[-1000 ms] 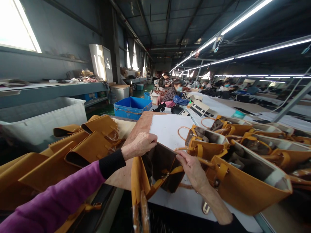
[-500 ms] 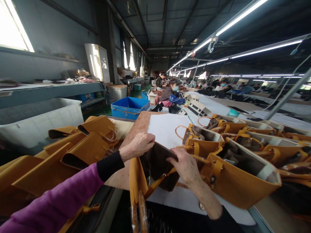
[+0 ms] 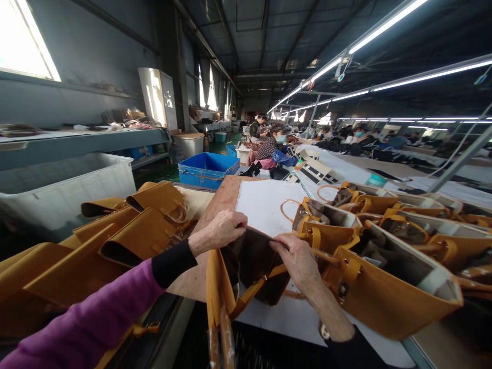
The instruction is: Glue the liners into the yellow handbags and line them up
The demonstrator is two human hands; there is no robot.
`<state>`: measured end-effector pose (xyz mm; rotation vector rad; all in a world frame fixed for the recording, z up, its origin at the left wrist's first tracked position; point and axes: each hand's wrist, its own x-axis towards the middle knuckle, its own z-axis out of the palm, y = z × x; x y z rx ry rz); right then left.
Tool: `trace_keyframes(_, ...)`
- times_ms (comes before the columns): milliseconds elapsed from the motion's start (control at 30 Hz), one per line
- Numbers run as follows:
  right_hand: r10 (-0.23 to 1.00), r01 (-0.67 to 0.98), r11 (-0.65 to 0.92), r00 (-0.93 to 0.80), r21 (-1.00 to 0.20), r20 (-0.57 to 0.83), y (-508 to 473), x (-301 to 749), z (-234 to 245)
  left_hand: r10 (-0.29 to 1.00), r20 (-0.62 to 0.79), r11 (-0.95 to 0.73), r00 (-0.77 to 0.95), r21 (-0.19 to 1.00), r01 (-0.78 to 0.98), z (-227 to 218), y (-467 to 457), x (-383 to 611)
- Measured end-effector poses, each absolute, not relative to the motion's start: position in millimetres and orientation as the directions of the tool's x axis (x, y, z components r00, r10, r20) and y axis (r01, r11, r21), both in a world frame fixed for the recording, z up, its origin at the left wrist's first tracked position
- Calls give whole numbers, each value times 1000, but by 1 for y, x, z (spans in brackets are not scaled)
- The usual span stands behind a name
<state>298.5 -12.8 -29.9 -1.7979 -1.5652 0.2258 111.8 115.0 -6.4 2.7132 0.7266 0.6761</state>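
A mustard-yellow handbag (image 3: 218, 287) with a dark brown lining (image 3: 253, 256) stands open in front of me on the workbench. My left hand (image 3: 221, 228) is closed over the far left edge of the lining. My right hand (image 3: 295, 259) pinches the lining's right edge beside a yellow strap. Both hands hold the bag's mouth spread apart.
A row of similar yellow handbags (image 3: 384, 287) stands to the right. More yellow bags (image 3: 142, 230) lie piled on the left. A white sheet (image 3: 265, 205) covers the bench behind. A blue crate (image 3: 207, 169) and a white bin (image 3: 69, 189) sit further left. People work in the distance.
Both hands keep their grip on the lining; my right hand has shifted slightly along its edge. The camera swayed a little.
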Motion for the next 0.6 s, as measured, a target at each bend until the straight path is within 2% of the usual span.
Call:
trace_keyframes(100,918,856,-51,243,-515,314,-12,296,-24,520,379,-848,765,332,412,-7,115,112)
trace_keyframes(233,932,948,-125,214,-294,294,-9,288,-12,540,359,-835,761,340,432,-1,112,113)
trace_keyframes(300,944,964,-141,200,-225,263,-4,282,-7,553,341,-825,760,350,443,2,110,114)
trace_keyframes(367,952,970,-132,182,-206,247,3,276,-3,567,335,-815,753,360,453,3,108,115)
trace_keyframes(600,962,966,-68,129,-249,240,26,259,1,582,347,-803,736,388,452,-3,115,115)
